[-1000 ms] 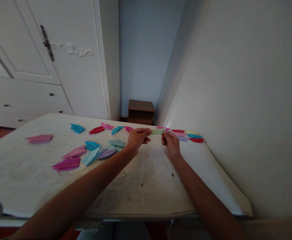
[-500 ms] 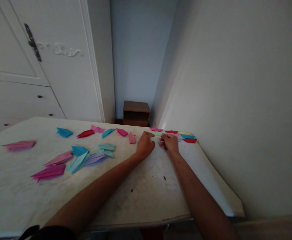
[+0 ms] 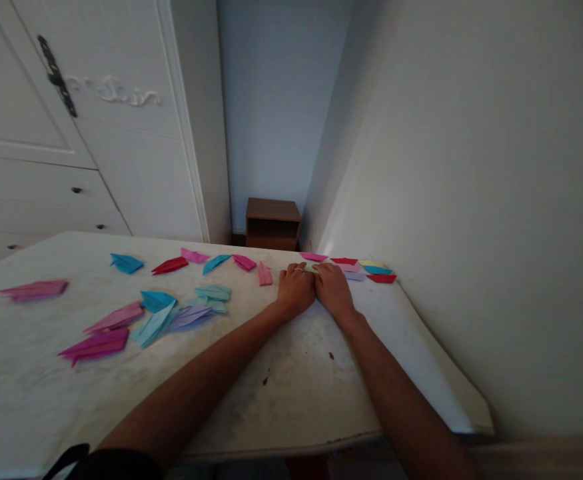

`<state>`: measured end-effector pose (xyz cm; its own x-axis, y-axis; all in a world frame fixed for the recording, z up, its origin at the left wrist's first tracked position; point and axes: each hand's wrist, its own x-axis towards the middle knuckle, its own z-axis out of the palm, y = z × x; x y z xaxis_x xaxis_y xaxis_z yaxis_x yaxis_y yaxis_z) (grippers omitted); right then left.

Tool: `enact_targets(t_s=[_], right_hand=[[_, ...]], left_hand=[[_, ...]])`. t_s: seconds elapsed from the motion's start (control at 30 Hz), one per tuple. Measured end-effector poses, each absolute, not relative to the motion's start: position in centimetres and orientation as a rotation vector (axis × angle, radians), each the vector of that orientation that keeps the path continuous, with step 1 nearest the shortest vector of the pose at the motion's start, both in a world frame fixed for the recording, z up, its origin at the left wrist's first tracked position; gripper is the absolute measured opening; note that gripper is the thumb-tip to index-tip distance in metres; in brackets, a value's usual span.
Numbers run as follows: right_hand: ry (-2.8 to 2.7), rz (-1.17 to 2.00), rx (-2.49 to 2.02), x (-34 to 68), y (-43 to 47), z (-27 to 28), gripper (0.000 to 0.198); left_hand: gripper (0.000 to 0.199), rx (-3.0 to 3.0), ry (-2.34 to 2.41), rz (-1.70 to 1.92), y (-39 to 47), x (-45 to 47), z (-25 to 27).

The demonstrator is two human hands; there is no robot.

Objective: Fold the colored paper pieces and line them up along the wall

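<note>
At the far side of the table, a light green folded paper (image 3: 312, 269) shows in a narrow strip between my hands, mostly covered by fingers. My left hand (image 3: 295, 288), a ring on one finger, is closed on its left part. My right hand (image 3: 333, 287) has its fingers bent down on the right part, and the two hands touch at the thumbs. Just beyond them lies a pink folded paper (image 3: 314, 257). Right of my right hand are a red folded paper (image 3: 382, 279), a blue one (image 3: 377, 270) and a lilac one (image 3: 355, 276).
Several folded paper pieces spread over the left of the white table (image 3: 231, 400), among them a magenta one (image 3: 96, 345) and a light blue one (image 3: 154, 325). A wall (image 3: 471, 200) runs along the right. Beyond stand a white wardrobe (image 3: 121, 160) and a small brown cabinet (image 3: 273, 210).
My hands have come together over the green folded paper, hiding more of it. The right hand has shifted slightly left, uncovering the lilac and pink papers beside it.
</note>
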<state>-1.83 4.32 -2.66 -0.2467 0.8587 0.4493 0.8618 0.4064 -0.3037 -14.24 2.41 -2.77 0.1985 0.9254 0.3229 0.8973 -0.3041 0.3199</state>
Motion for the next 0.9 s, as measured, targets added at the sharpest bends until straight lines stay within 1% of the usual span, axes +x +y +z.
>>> enact_targets(t_s=[0.2,0.47,0.77,0.9], right_hand=[[-2.255,0.047,-1.483,-1.5,4.8,-3.2,0.029],[-2.217,0.003,-1.498,-1.2,5.2,-4.1,0.035],[-2.205,0.011,-1.505,-1.2,5.5,-4.1,0.036],[-2.196,0.035,-1.513,-1.2,5.4,-3.6,0.036]], left_hand=[[0.039,2.421,1.756,0.643,2.9,-14.2,-2.9],[0.041,2.451,1.732,0.530,3.6,-14.3,-3.2],[0.043,2.465,1.689,0.528,4.2,-14.5,-3.3],[0.046,2.412,1.666,0.604,4.5,-14.5,-2.9]])
